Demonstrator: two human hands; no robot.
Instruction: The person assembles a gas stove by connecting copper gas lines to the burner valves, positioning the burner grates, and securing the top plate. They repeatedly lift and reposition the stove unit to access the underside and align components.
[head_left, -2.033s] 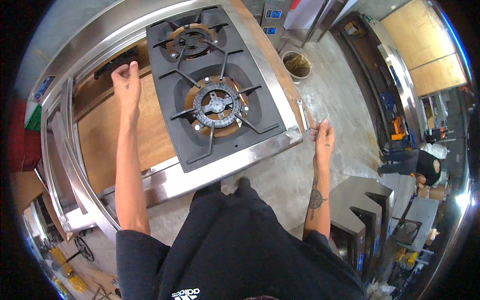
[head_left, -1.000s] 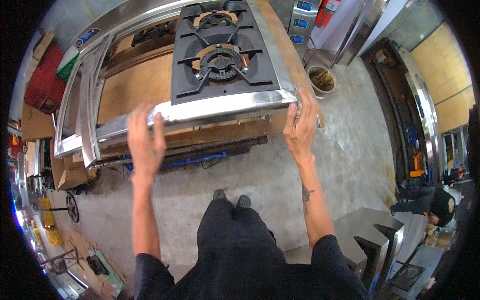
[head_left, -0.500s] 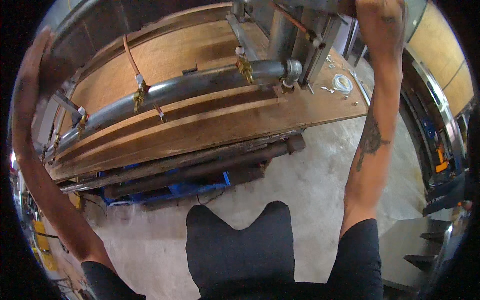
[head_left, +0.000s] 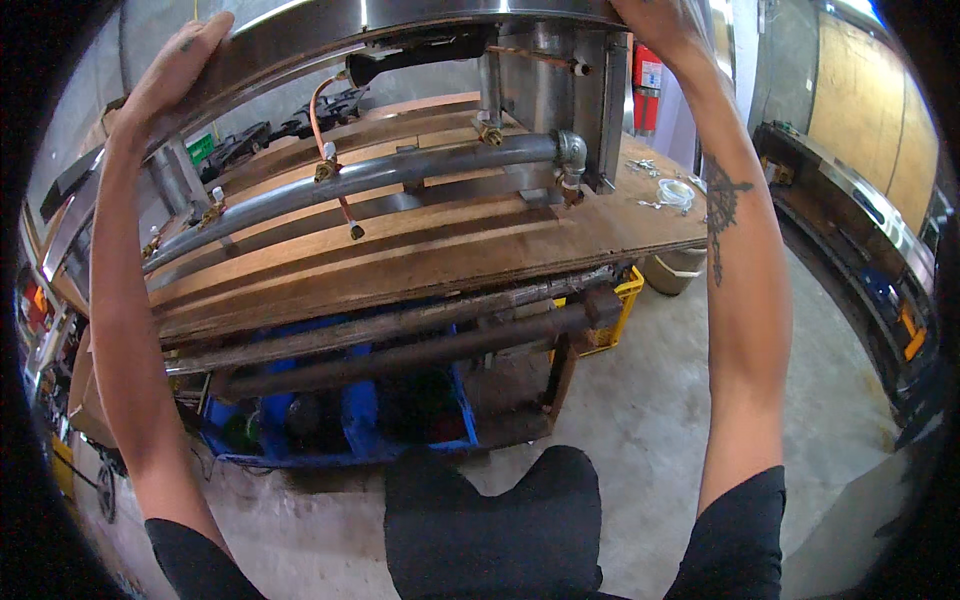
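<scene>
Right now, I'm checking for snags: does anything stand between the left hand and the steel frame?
Nothing visible does. The left hand is on the edge of the steel frame, at the picture's upper left; the gray pipe lies lower, not between them.

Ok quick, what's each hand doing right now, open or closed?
Left hand: on the steel rail; fingers partly hidden, so open or closed can't be told.
Right hand: at the rail's right end, cut off by the picture edge; can't be told.
</scene>
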